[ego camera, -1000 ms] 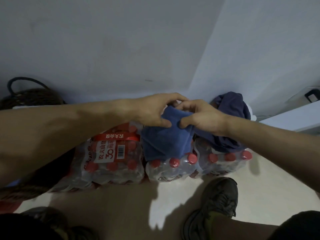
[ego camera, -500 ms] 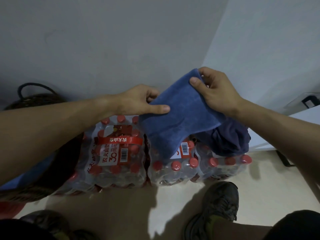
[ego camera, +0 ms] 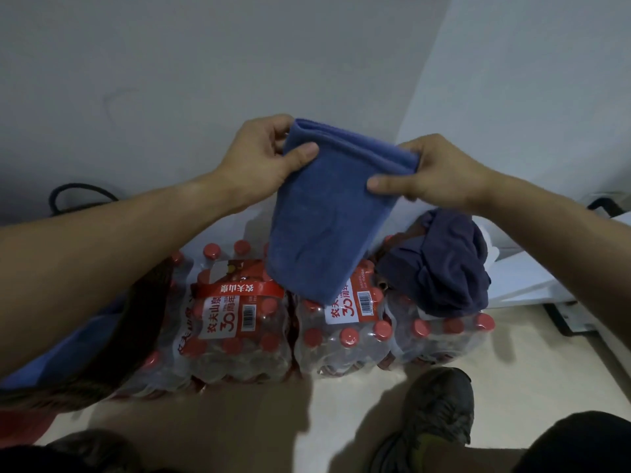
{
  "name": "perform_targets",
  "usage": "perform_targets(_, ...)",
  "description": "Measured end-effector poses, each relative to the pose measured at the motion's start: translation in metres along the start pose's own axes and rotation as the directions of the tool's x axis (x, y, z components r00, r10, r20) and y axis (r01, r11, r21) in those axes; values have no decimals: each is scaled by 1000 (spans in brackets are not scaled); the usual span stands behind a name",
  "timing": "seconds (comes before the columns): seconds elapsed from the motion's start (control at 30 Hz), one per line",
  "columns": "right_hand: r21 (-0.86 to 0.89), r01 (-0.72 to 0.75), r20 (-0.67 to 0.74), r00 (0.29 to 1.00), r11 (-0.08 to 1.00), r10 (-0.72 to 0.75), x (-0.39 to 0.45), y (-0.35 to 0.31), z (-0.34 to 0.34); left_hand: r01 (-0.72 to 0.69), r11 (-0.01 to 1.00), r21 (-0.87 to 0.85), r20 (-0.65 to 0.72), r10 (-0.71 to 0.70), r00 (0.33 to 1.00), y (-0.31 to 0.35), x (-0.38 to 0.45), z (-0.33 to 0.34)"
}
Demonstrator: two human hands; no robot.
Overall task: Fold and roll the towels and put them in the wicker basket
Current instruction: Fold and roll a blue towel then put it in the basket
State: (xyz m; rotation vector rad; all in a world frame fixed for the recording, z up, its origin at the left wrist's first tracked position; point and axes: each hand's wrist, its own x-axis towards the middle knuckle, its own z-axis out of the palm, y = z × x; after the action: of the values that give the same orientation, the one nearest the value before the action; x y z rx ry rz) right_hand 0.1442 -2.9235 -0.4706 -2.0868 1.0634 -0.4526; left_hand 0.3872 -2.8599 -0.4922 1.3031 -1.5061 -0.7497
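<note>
The left hand (ego camera: 263, 155) pinches the upper left corner of the folded blue towel (ego camera: 327, 216), thumb in front and fingers behind. The right hand (ego camera: 433, 172) pinches the upper right corner the same way. The towel hangs between them in the air, above the shrink-wrapped packs of red-capped bottles (ego camera: 341, 332). A crumpled darker towel (ego camera: 440, 264) lies on the packs, below the right hand.
</note>
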Motion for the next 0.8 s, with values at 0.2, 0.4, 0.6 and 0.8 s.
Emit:
perform_targets(0.2, -230, 344, -232, 889, 911, -394, -14, -10, -5, -192, 968, 161, -133, 214, 968, 15, -13, -12)
perform_targets(0.4, -375, 422, 137, 906, 826, -401, -63, 24, 20, -157, 944, 291, 256, 82, 963, -8, -80, -2)
perform_targets(0.6, 100, -83, 560, 829, 992, 13, -113, 82, 79, 9, 913, 408, 568, -261, 781, -58, -141, 42)
perform_targets(0.8, 358, -360, 465, 869, 861, 170, -111, 114, 105, 197, 885, 421, 487, -404, 774, -82, -126, 52)
